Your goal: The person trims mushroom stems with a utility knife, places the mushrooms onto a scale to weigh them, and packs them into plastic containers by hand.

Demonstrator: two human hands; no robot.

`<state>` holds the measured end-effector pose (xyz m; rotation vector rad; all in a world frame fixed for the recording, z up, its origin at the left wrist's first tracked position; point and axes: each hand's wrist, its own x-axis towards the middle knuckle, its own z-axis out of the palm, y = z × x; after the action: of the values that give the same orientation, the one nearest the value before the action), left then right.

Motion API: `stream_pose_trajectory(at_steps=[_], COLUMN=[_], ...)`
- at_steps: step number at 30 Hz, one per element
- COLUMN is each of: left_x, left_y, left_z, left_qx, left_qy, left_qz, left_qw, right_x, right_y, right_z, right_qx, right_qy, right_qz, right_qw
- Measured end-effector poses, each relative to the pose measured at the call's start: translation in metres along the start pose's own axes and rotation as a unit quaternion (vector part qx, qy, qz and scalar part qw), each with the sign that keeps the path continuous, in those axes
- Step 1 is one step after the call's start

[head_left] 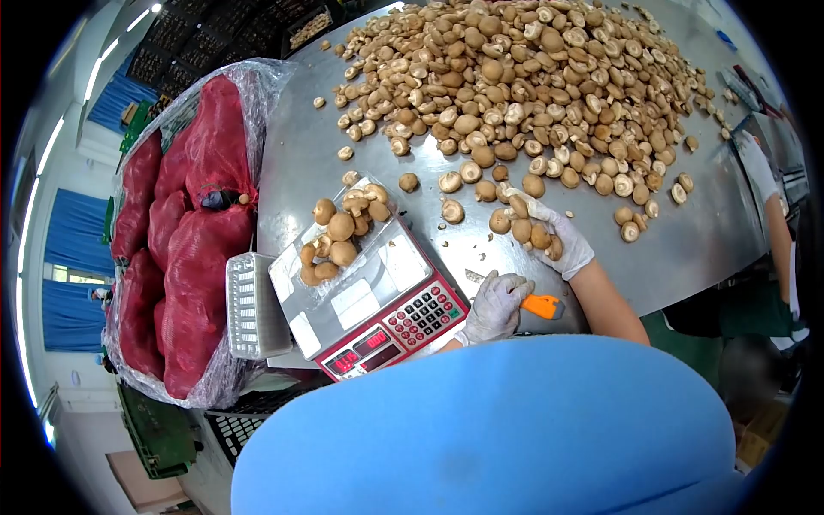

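My left hand (495, 311), in a whitish glove, is closed round a knife with an orange handle (542, 306); its short blade points up and left over the metal table (292, 172). Up and to the right, my gloved right hand (562, 245) curls round several brown mushrooms (521, 230) at the near edge of a large mushroom pile (532, 77). Left of my hands stands a red and silver scale (356, 305) with lit red digits. Several mushrooms (341, 227) in clear plastic rest on its plate.
A stack of white trays (249, 305) stands left of the scale. Red mesh sacks (210, 275) lie in a plastic-lined container further left. At the right edge, another person's gloved hand (755, 163) is by the table. Loose mushrooms and scraps lie near the pile.
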<state>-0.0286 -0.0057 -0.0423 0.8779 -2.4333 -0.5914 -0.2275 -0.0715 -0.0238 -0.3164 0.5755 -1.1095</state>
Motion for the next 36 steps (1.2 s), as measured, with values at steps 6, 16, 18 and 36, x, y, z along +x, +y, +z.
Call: stream_pose_trajectory(at_steps=[6,16,18,36], left_x=[-0.002,-0.001,-0.004,0.033], left_y=[0.001,0.013,0.02,0.034], left_z=[-0.004,-0.016,-0.019,-0.053], left_qx=[-0.018,-0.097,-0.135,-0.086], left_qy=[-0.042,-0.025,0.13,0.123], left_qz=[-0.017,-0.041,-0.067,-0.145], left_qw=[0.999,0.994,0.98,0.978], right_x=[-0.008,-0.016,-0.023,-0.029], right_y=[-0.004,-0.004,-0.004,0.046], right_z=[0.016,0.029,0.039,0.065], right_qx=[0.013,0.102,0.078,-0.049], right_qy=[0.014,-0.066,-0.048,0.081], right_qz=[-0.008,-0.002,-0.003,-0.243], right_qw=[1.0,0.993,0.996,0.965])
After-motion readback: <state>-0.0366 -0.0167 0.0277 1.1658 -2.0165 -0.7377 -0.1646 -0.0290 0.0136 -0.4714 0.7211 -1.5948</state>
